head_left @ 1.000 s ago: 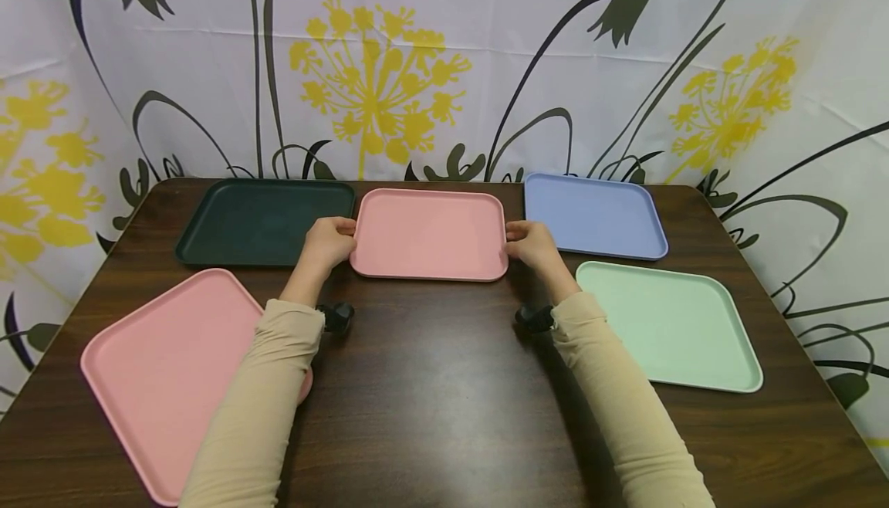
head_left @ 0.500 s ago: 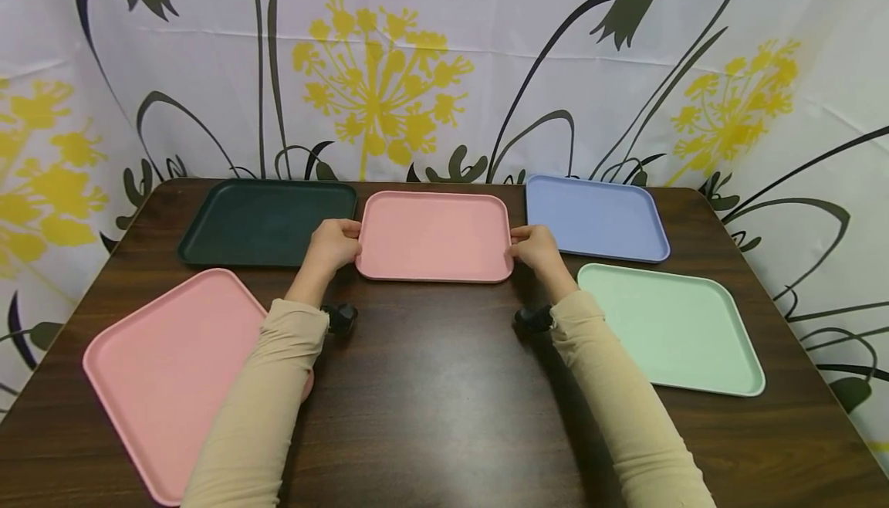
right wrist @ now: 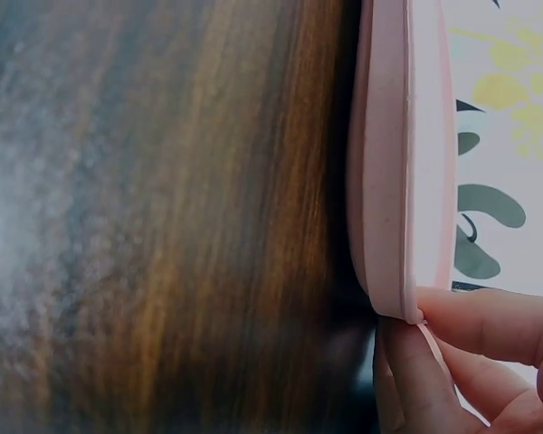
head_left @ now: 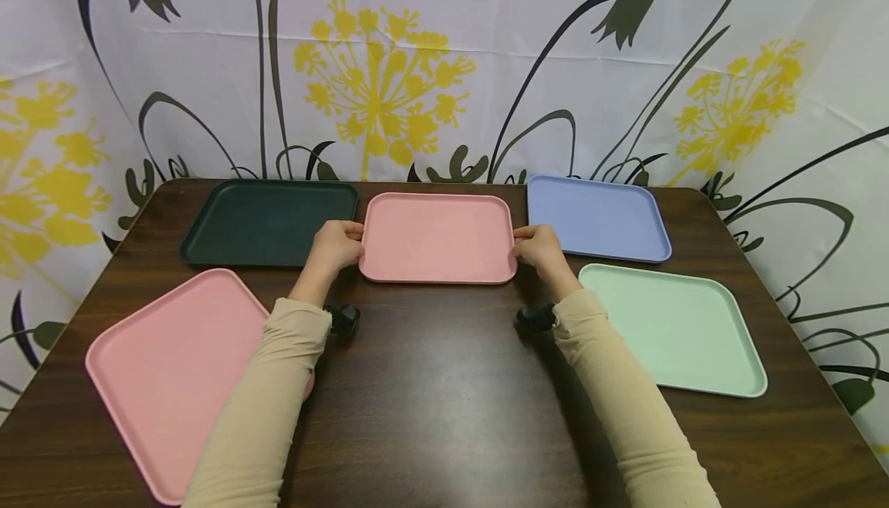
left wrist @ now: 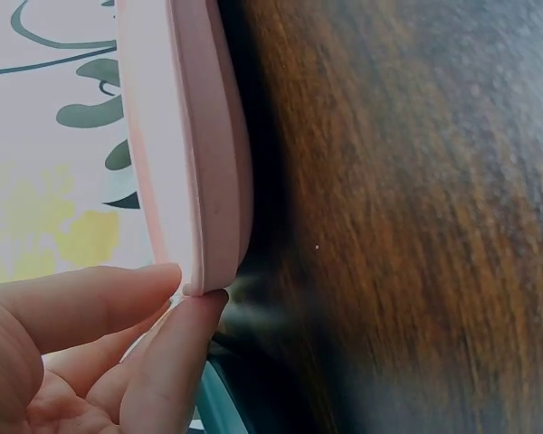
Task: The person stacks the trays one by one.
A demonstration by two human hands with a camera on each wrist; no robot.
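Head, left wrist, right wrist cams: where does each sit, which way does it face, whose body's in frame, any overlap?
Head: worn on the head, facing forward and down across the table to the floral backdrop; left hand, right hand and both beige sleeves show.
Left wrist: on that wrist, facing the left hand at the middle pink tray; only that hand shows.
Right wrist: on that wrist, facing the right hand at the tray's other end; only that hand shows.
Shared by both wrist views: tray, table, backdrop.
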